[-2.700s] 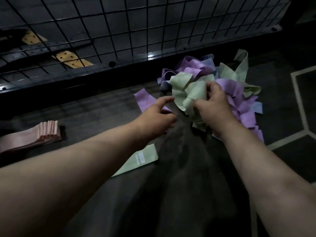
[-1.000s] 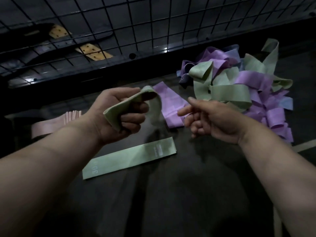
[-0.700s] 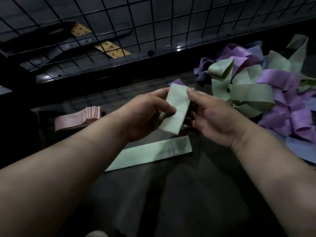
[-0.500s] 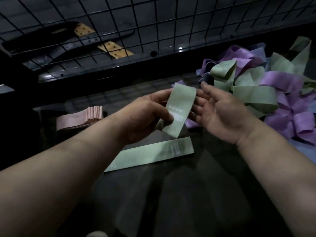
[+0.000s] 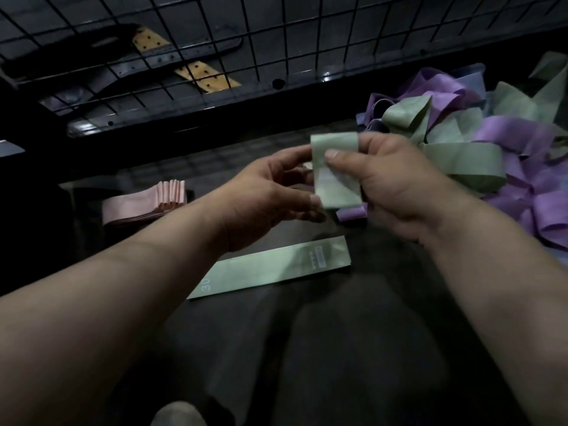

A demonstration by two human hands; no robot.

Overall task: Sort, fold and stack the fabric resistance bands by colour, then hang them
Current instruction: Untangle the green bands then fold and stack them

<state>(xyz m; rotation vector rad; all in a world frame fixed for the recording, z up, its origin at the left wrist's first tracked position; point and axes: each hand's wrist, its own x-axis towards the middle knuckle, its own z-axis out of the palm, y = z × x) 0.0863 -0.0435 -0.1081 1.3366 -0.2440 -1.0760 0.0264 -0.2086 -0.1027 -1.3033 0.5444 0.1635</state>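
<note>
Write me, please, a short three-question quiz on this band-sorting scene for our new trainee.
1. True or false: the left hand and the right hand both hold the folded green band.
2. Which colour is the neat stack at the far left? A pink, B purple, C green.
3. Fill in: the flat green band lying below the hands is printed with the number ___.
Key: 1 true; 2 A; 3 30.
</note>
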